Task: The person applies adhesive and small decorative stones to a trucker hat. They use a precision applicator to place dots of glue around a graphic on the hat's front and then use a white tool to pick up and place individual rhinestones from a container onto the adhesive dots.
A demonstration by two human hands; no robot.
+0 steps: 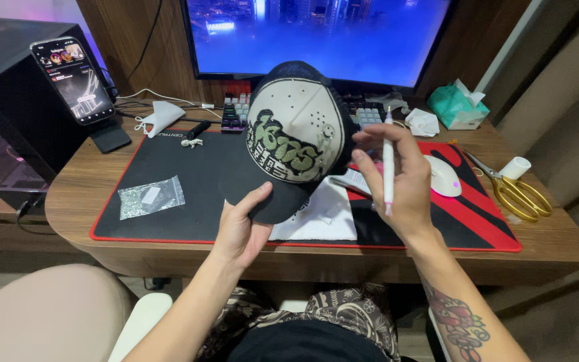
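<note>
1. Cap: held above desk mat, brim at 6 o'clock.
2. Left hand: fingers clamped on brim, thumb on top.
3. Right hand: fingers closed around white pen, cap at 9 o'clock of it.

Even indoor light, monitor glowing blue, sharp, wide-angle edges

Wooden desk in a dim room

A rounded wooden desk stands against a brown panelled wall; a lit monitor glows blue, beige chair below.
</note>
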